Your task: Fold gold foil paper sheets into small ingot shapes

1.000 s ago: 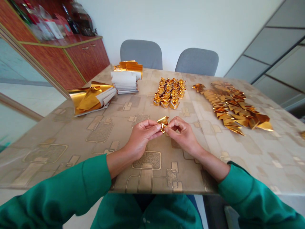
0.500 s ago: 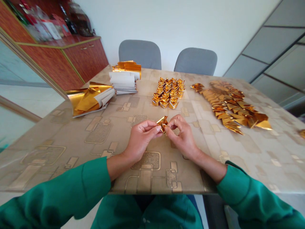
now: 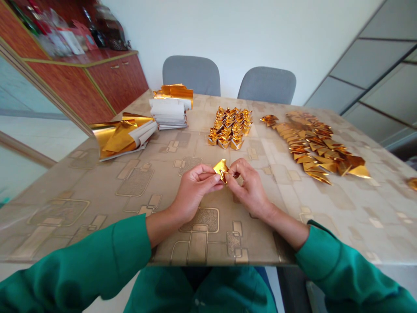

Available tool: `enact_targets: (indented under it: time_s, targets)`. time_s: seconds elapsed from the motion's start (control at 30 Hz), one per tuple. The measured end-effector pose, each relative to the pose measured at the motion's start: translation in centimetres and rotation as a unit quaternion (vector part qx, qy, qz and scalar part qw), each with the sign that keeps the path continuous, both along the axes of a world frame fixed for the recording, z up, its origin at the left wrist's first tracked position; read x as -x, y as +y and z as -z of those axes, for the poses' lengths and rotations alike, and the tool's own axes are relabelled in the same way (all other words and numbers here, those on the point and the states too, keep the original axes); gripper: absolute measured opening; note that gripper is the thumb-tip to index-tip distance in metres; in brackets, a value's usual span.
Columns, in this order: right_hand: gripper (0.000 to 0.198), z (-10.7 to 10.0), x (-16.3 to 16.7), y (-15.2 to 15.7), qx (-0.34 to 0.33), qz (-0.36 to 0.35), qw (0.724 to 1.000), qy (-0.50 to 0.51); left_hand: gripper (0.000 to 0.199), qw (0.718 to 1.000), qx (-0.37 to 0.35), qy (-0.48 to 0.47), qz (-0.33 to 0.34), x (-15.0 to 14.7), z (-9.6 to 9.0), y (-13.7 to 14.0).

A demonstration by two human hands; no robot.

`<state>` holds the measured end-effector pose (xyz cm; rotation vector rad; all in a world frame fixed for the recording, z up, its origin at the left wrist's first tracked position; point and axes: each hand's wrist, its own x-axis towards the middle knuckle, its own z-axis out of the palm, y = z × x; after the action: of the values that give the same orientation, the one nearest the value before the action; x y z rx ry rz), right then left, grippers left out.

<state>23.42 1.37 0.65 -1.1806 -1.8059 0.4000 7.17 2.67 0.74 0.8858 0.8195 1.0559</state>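
Between my two hands is a small folded piece of gold foil paper [image 3: 221, 168], held above the near middle of the table. My left hand [image 3: 197, 189] pinches its left side between thumb and fingers. On the right side, the thumb and forefinger of my right hand [image 3: 246, 187] close on its edge. Fingertips cover part of the folds. Just beyond my hands, several finished-looking gold foil paper shapes [image 3: 230, 126] stand packed in rows. Flat folded gold pieces [image 3: 312, 145] lie overlapped in a long spread to the right.
Loose gold foil sheets [image 3: 122, 134] lie at the left, beside a stack of white-backed sheets [image 3: 169, 114]. A patterned cloth covers the table [image 3: 137, 226]. Two grey chairs [image 3: 191, 74] stand at the far side. A wooden cabinet [image 3: 107, 74] is at the back left.
The foil piece has turned slightly between my fingers, and its upper face now catches more light. Both hands stay in nearly the same place, still gripping it.
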Motion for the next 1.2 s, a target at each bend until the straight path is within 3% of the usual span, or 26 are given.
enact_targets:
  time_s: [0.2, 0.4, 0.53, 0.67, 0.83, 0.97, 1.2]
  targets:
    - [0.015, -0.4, -0.1, -0.2, -0.003, -0.033, 0.999, -0.021, 0.03, 1.0, 0.003, 0.002, 0.009, 0.1, -0.2, 0.2]
    - [0.012, -1.1, -0.6, -0.2, -0.028, -0.065, 0.997, 0.037, 0.028, 1.0, 0.023, -0.006, -0.01, 0.3, 0.0, 0.5]
    - [0.015, -1.0, -0.8, 0.1, 0.007, -0.089, 0.992, 0.089, 0.027, 1.0, 0.009, 0.004, 0.006, 0.2, 0.2, 0.4]
    - [0.022, -0.1, -0.7, 0.3, 0.068, -0.061, 0.99, 0.108, 0.028, 0.999, -0.023, 0.029, 0.005, 0.2, 0.1, 0.3]
    - [0.024, 0.3, -0.5, 0.1, 0.079, -0.026, 0.994, 0.076, 0.031, 0.997, -0.044, 0.066, 0.005, 0.3, -0.3, 0.2]
    - [0.021, -0.2, -0.5, 0.0, 0.035, -0.026, 0.997, 0.062, 0.032, 0.998, -0.035, 0.061, 0.006, 0.2, -0.2, 0.1]
    - [0.008, -1.3, -0.9, -0.2, -0.083, -0.038, 0.996, 0.006, 0.026, 0.999, 0.039, -0.009, 0.016, 0.1, -0.1, 0.5]
